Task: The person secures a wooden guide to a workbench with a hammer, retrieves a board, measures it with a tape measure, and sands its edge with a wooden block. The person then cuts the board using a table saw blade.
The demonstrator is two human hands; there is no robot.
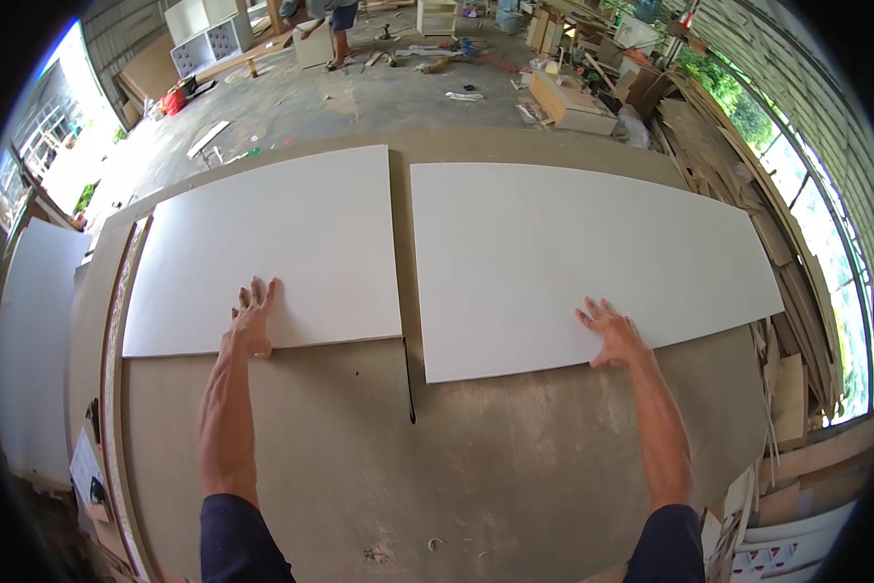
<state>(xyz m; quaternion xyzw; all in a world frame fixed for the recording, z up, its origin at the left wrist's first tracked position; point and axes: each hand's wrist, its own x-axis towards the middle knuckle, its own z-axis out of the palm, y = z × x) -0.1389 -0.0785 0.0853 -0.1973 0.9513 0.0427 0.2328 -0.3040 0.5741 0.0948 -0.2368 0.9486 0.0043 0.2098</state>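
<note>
Two white boards lie flat on a large brown worktable [514, 466], a narrow gap between them. My left hand [253, 316] rests on the near edge of the left white board [291, 223], fingers spread over its top. On the near edge of the right white board [553, 253] lies my right hand [610, 332], its fingers also spread and its thumb at the edge. A thin black strip or slot [411, 384] shows on the tabletop just below the gap. Neither hand is wrapped round anything.
A long narrow strip [118, 389] runs along the table's left side. Stacked wood offcuts [787, 262] line the right side. A white panel [38, 340] leans at far left. Beyond the table, a person [342, 29] stands on the littered concrete floor near white cabinets [206, 39].
</note>
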